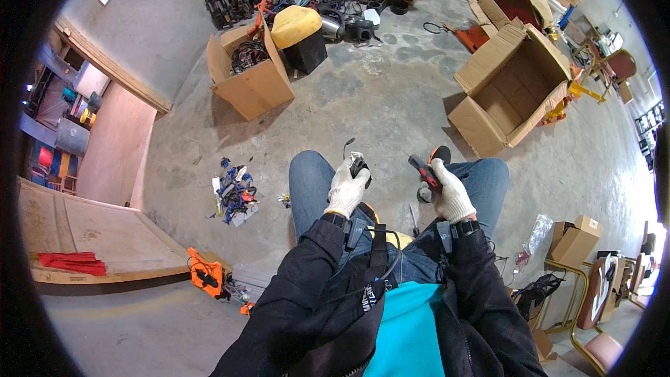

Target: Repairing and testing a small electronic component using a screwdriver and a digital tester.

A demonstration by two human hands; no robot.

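I sit with both knees in blue jeans [310,188] over a concrete floor. My left hand [347,187], in a white knit glove, is closed around a small black and silver part [359,165] with a thin wire sticking up from it, held above my left knee. My right hand [451,192], also gloved, grips a tool with a red and black handle [423,169] above my right knee. The two hands are apart, roughly a hand's width between them. Black jacket sleeves cover both forearms.
An open empty cardboard box [513,87] lies ahead right. Another box of cables [250,73] and a yellow-topped black container [301,36] stand ahead left. Blue scraps [236,193] litter the floor at left. An orange device [206,272] and wooden boards [84,234] lie lower left; chairs [600,300] at right.
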